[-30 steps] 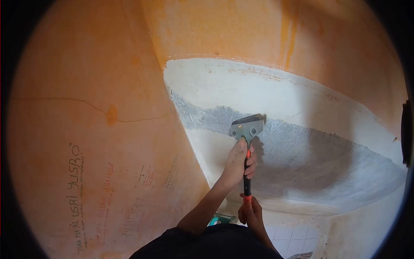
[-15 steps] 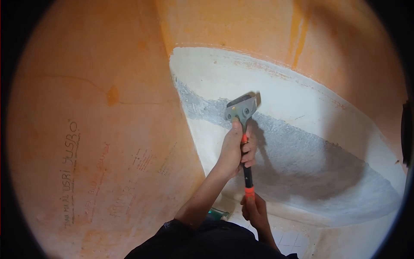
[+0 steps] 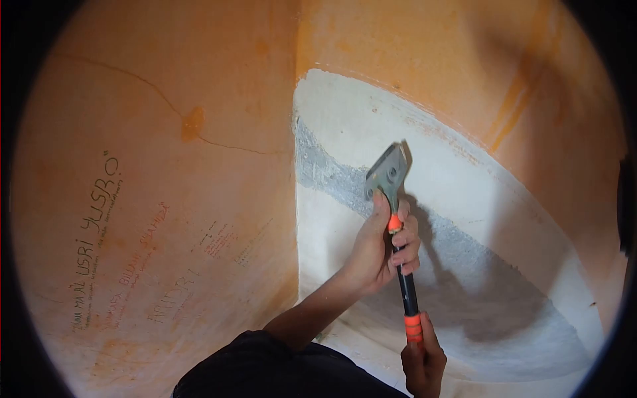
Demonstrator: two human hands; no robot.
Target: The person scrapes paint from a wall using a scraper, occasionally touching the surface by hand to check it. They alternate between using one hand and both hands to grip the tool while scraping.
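A long-handled scraper (image 3: 408,292) with a black shaft, orange bands and a grey metal head is held at a slant in front of the wall. My left hand (image 3: 378,249) is closed round the shaft just below the head, its thumb stretched up along the neck. Lower down, my right hand (image 3: 424,361) grips the orange end of the handle. The head's blade edge overlaps the white layer (image 3: 458,156) on the wall, just above a rough grey patch (image 3: 464,249) of bared surface.
An orange wall (image 3: 225,60) with handwriting, a crack and a darker orange spot stands at the left, meeting the patched wall at a corner. Orange paint (image 3: 411,40) surrounds the white layer above. My dark sleeve (image 3: 285,371) is at the bottom.
The view has shifted, so the corner and patch sit further right. The scraper head has tilted more steeply, and both hands keep their grip on it.
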